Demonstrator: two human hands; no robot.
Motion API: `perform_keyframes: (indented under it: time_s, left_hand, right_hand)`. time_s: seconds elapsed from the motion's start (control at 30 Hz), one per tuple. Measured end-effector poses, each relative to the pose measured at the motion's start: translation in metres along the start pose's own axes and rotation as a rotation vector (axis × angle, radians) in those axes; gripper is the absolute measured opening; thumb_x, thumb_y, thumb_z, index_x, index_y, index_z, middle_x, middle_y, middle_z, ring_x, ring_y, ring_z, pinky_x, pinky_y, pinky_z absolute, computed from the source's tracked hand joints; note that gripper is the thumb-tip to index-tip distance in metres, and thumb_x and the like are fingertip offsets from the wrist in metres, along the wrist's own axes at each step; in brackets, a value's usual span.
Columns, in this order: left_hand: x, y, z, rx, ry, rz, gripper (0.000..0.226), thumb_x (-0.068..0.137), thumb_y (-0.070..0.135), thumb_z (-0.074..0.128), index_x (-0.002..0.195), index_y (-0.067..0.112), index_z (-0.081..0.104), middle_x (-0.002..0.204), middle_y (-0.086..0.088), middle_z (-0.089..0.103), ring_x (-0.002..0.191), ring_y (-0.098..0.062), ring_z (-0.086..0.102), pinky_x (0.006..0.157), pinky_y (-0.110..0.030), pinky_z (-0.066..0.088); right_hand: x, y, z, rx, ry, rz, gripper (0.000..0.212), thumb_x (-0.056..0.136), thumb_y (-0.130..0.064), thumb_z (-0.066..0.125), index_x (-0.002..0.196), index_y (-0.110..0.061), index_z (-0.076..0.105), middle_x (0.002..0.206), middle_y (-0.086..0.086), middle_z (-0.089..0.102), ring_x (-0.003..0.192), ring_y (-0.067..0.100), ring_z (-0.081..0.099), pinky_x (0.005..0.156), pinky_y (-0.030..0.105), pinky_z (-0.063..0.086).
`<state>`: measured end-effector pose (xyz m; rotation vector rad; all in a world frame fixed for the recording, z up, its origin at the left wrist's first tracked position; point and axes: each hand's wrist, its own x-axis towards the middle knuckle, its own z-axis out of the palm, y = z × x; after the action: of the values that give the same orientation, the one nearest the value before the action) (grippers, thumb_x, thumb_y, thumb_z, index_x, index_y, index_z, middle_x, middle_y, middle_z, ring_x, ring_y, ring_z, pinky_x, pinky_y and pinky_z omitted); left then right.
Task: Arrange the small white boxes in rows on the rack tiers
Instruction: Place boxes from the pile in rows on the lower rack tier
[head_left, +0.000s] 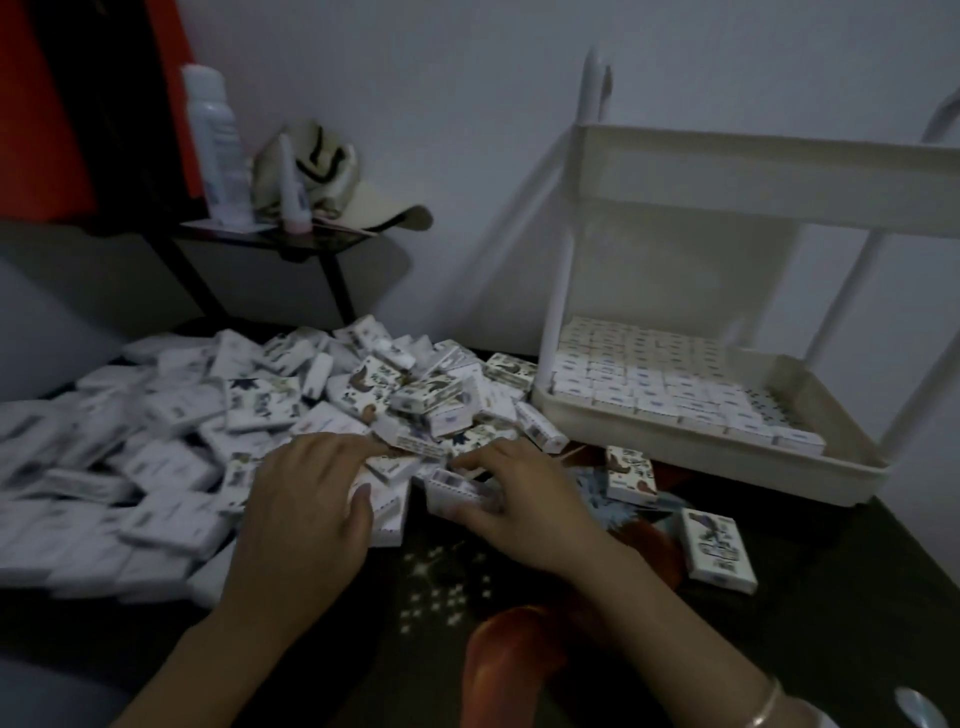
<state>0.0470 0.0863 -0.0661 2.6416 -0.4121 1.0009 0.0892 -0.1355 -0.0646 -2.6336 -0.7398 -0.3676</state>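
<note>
A big loose heap of small white boxes (218, 426) covers the left and middle of the dark patterned surface. At its near edge my left hand (306, 499) lies over some boxes, its thumb against a stack of them (387, 514). My right hand (519, 499) grips a small white box (452, 491) between curled fingers and thumb. To the right stands the cream two-tier rack (675, 470). Its lower tier holds neat rows of boxes (665, 384); its upper tier (753, 192) shows only its side wall.
Two single boxes (631, 475) (719, 551) lie on the surface in front of the rack. Behind the heap a small dark side table (270, 239) carries a white bottle (215, 140), a small tube and a cap (332, 176). A white wall is behind everything.
</note>
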Motion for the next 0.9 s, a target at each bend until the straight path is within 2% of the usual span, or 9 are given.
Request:
perform_keyframes:
  time_s: [0.1, 0.17, 0.27, 0.4, 0.47, 0.57, 0.67, 0.77, 0.9]
  left_hand:
    - [-0.014, -0.015, -0.002, 0.145, -0.072, -0.077, 0.048, 0.083, 0.036, 0.044, 0.12, 0.009, 0.06, 0.114, -0.008, 0.061, 0.108, -0.028, 0.054, 0.093, -0.04, 0.036]
    - [-0.017, -0.018, -0.003, 0.207, -0.096, -0.079, 0.054, 0.084, 0.042, 0.044, 0.119, 0.006, 0.062, 0.117, -0.011, 0.062, 0.113, -0.031, 0.054, 0.097, -0.043, 0.034]
    - [-0.014, -0.02, -0.005, 0.238, -0.086, -0.061, 0.057, 0.082, 0.048, 0.046, 0.113, 0.005, 0.067, 0.12, -0.013, 0.062, 0.117, -0.035, 0.052, 0.099, -0.047, 0.032]
    - [-0.012, -0.024, -0.003, 0.221, -0.118, -0.041, 0.057, 0.078, 0.055, 0.046, 0.1, 0.01, 0.073, 0.117, -0.011, 0.065, 0.12, -0.034, 0.048, 0.098, -0.049, 0.031]
    - [-0.01, -0.025, -0.002, 0.198, -0.12, -0.022, 0.057, 0.076, 0.058, 0.049, 0.1, 0.012, 0.072, 0.117, -0.009, 0.065, 0.121, -0.033, 0.047, 0.098, -0.048, 0.031]
    - [-0.006, -0.018, -0.001, 0.136, -0.112, 0.023, 0.056, 0.067, 0.056, 0.072, 0.105, 0.016, 0.065, 0.116, -0.003, 0.063, 0.122, -0.029, 0.046, 0.102, -0.044, 0.027]
    - [-0.001, -0.001, 0.001, 0.045, -0.132, 0.034, 0.064, 0.054, 0.046, 0.089, 0.104, 0.02, 0.059, 0.105, 0.003, 0.062, 0.113, -0.018, 0.045, 0.104, -0.036, 0.021]
    - [0.004, 0.016, 0.01, -0.075, -0.166, 0.086, 0.065, 0.055, 0.037, 0.091, 0.107, 0.022, 0.055, 0.103, 0.007, 0.059, 0.102, -0.01, 0.044, 0.098, -0.027, 0.024]
    - [0.019, 0.047, 0.026, -0.333, -0.239, 0.032, 0.061, 0.074, 0.032, 0.081, 0.121, 0.035, 0.042, 0.114, 0.021, 0.046, 0.104, 0.001, 0.047, 0.083, -0.021, 0.039]
  right_hand:
    - [0.005, -0.013, 0.01, -0.145, -0.009, -0.007, 0.048, 0.086, -0.046, 0.062, 0.129, -0.027, 0.053, 0.123, -0.004, 0.059, 0.114, 0.018, 0.047, 0.091, 0.034, 0.039]
    - [0.006, -0.014, 0.014, -0.141, 0.027, -0.012, 0.042, 0.088, -0.033, 0.061, 0.128, -0.025, 0.052, 0.122, -0.002, 0.06, 0.113, 0.019, 0.047, 0.089, 0.034, 0.038]
    - [0.004, -0.011, 0.017, -0.093, 0.047, -0.018, 0.038, 0.084, -0.025, 0.062, 0.121, -0.026, 0.054, 0.114, -0.002, 0.063, 0.108, 0.018, 0.05, 0.084, 0.033, 0.04]
    - [-0.001, -0.008, 0.01, 0.204, 0.06, 0.153, 0.035, 0.08, -0.024, 0.07, 0.104, -0.032, 0.047, 0.103, -0.006, 0.059, 0.09, 0.012, 0.056, 0.077, 0.032, 0.05]
    - [-0.004, -0.004, 0.003, 0.419, 0.049, 0.281, 0.036, 0.079, -0.022, 0.076, 0.099, -0.029, 0.047, 0.1, -0.004, 0.061, 0.083, 0.016, 0.06, 0.077, 0.038, 0.053]
    - [-0.011, 0.0, -0.009, 0.744, 0.04, 0.419, 0.035, 0.079, -0.016, 0.077, 0.099, -0.028, 0.051, 0.107, 0.002, 0.065, 0.093, 0.023, 0.065, 0.084, 0.048, 0.054]
    - [-0.017, 0.004, -0.018, 0.92, 0.05, 0.455, 0.033, 0.08, -0.006, 0.074, 0.102, -0.017, 0.053, 0.11, 0.01, 0.066, 0.101, 0.028, 0.065, 0.089, 0.053, 0.052]
    - [-0.025, 0.011, -0.026, 0.952, 0.09, 0.436, 0.034, 0.079, -0.002, 0.074, 0.103, -0.015, 0.053, 0.109, 0.011, 0.068, 0.101, 0.029, 0.066, 0.091, 0.055, 0.05]
    - [-0.043, 0.032, -0.042, 0.866, 0.134, 0.443, 0.035, 0.08, -0.001, 0.073, 0.101, -0.019, 0.052, 0.108, 0.006, 0.069, 0.1, 0.022, 0.067, 0.09, 0.052, 0.052]
